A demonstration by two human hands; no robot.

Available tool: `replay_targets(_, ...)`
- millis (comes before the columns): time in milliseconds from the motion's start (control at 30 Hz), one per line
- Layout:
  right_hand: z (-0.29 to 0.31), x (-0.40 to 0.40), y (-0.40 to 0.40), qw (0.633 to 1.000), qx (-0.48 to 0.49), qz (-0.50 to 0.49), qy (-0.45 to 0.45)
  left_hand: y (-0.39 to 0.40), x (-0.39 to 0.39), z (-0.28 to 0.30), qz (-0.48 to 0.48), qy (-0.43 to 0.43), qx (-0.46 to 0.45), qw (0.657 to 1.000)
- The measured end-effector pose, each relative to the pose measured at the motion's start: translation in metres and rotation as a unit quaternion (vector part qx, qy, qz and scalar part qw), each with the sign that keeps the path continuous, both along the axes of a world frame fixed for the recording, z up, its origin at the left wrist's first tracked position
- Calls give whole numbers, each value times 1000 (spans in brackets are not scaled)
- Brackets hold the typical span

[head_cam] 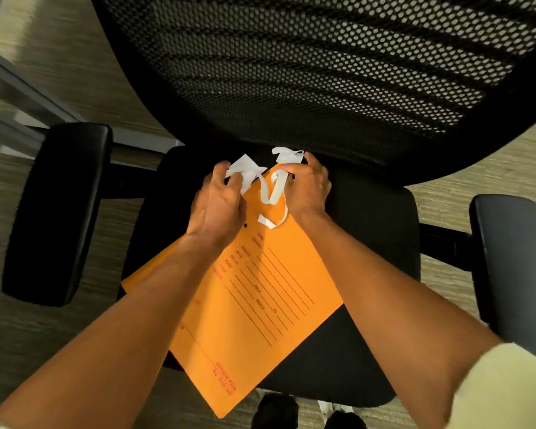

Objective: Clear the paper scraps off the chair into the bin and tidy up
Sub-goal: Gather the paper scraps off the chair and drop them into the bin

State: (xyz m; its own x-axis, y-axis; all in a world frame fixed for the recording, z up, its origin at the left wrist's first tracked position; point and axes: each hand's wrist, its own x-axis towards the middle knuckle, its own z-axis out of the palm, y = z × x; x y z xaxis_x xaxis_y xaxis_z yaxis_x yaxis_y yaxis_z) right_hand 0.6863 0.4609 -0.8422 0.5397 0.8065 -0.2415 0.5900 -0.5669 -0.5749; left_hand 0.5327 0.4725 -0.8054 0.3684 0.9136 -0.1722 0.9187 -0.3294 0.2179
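Scraps [262,178] over envelope [260,298], print unreadable

Black chair seat [369,243] — orange envelopes [260,305] flat on it

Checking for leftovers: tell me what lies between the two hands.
In the head view, a curled white paper strip lies on the orange envelope between left hand and right hand.

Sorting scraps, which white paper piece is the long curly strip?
The white curled paper strip hanging from the right hand; the left hand grips a flat angular scrap.
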Motion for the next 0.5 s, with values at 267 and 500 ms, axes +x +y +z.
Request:
replay_targets(267, -3, -12, 23, 998, -24, -52, -41, 25, 0, -20, -107, 3, -99, 989)
replay_targets(500, -2, -10, 21, 994, -7, -8, -104, 33, 12, -18, -69, -13, -42, 997)
